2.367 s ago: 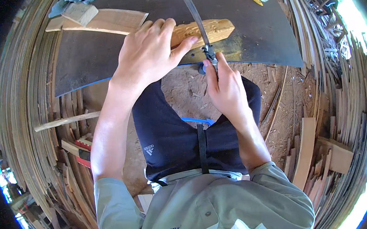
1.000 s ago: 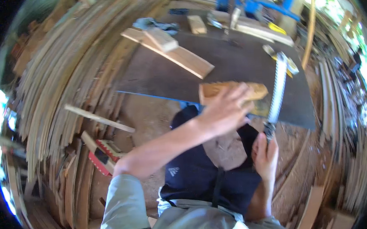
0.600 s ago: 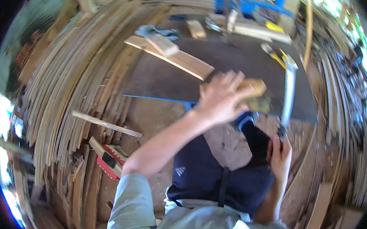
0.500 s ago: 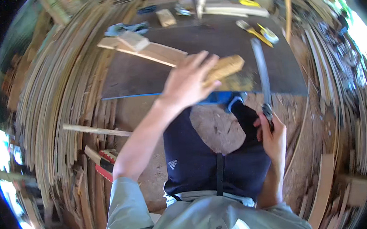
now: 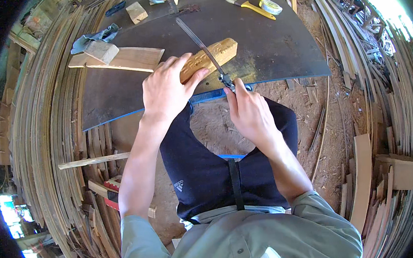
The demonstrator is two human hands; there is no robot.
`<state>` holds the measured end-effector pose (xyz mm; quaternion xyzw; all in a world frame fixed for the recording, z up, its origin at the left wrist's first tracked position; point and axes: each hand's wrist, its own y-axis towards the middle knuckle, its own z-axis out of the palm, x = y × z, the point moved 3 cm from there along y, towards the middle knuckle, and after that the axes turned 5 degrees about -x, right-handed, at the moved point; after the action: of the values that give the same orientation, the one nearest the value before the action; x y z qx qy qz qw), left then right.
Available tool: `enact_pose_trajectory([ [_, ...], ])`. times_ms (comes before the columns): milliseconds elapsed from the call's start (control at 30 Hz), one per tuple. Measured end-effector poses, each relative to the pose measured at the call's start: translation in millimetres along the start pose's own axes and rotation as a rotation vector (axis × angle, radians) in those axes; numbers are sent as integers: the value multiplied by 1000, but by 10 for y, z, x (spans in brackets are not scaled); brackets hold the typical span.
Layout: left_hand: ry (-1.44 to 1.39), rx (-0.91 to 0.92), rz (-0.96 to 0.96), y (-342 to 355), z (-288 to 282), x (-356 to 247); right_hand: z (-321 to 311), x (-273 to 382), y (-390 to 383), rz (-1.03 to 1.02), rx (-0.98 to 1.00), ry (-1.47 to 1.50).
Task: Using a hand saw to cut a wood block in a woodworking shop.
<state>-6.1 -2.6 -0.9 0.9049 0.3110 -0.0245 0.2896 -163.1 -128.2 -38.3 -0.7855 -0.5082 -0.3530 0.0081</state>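
Observation:
My left hand (image 5: 165, 91) is closed on the near left end of a yellowish, rough-surfaced wooden block (image 5: 223, 53) lying angled near the table's front edge, thumb along its near side. My right hand (image 5: 250, 109) grips the dark handle of a long, narrow steel blade tool (image 5: 195, 36), a saw or similar. The blade crosses the block diagonally, just right of my left fingers, its tip pointing to the back left; whether it touches the wood is unclear. The dark tabletop (image 5: 292, 48) has yellowish dust by the block's right side.
A plank (image 5: 137, 59) with a pale block (image 5: 105, 50) and grey-blue cloth (image 5: 111, 32) lies left on the table. A yellow-handled brush (image 5: 255, 10), tape roll (image 5: 272, 7) and small block (image 5: 137, 12) lie farther back. Stacked slats (image 5: 44, 140) and offcuts (image 5: 363, 175) line both sides.
The blade has swung left from beside the block to across it, my right hand moving up with it. My left hand has moved left on the block, its fingers now closed round it.

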Motion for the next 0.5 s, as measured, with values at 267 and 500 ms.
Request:
enact_pose_trajectory([
  [267, 5, -71, 10, 31, 54, -6, 88, -93, 6, -6, -13, 6],
  [500, -11, -70, 8, 35, 60, -12, 95, -128, -3, -9, -48, 75],
])
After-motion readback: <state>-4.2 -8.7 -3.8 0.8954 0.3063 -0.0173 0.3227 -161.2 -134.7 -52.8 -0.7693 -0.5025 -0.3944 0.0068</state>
